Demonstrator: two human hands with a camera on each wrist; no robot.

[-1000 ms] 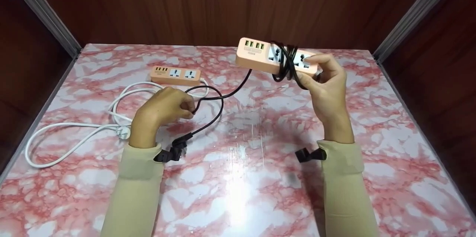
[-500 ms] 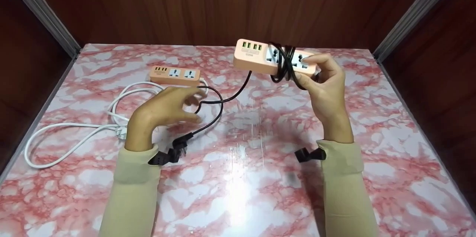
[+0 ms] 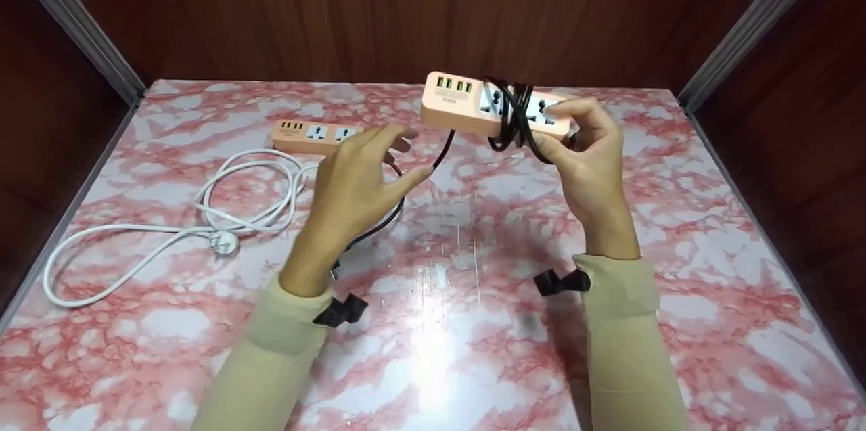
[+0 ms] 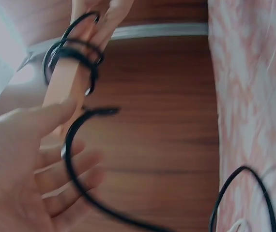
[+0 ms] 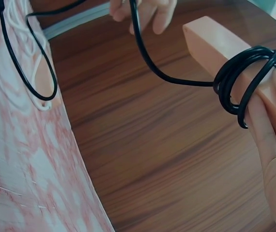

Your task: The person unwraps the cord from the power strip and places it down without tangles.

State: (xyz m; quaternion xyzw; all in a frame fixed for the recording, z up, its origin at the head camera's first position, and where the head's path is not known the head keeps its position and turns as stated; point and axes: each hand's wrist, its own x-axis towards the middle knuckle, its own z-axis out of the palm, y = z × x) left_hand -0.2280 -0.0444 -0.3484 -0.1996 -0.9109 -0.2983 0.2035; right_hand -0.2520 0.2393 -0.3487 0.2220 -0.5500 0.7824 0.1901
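Note:
My right hand (image 3: pixel 592 164) grips the right end of an orange power strip (image 3: pixel 452 111), held up above the table. Several loops of black cord (image 3: pixel 517 116) wrap round the strip's middle, across its sockets. From underneath, the cord's loose length (image 5: pixel 150 63) leads away towards the left. Near the strip's left end is my left hand (image 3: pixel 358 180), thumb and fingers spread apart, holding nothing. In the left wrist view the cord (image 4: pixel 70 164) passes in front of that hand's fingers. The black plug is mostly hidden behind the left wrist in the head view.
A second orange power strip (image 3: pixel 291 140) lies at the back left, partly covered by the left hand. Its white cord (image 3: pixel 230 218) spreads in loops with a white plug (image 3: pixel 224 242). Wood panels (image 3: pixel 406 11) enclose the marbled table (image 3: pixel 514 363).
My left hand has let go of the black cord, opened its fingers and moved right and up towards the strip. The strip in my right hand has drifted slightly left.

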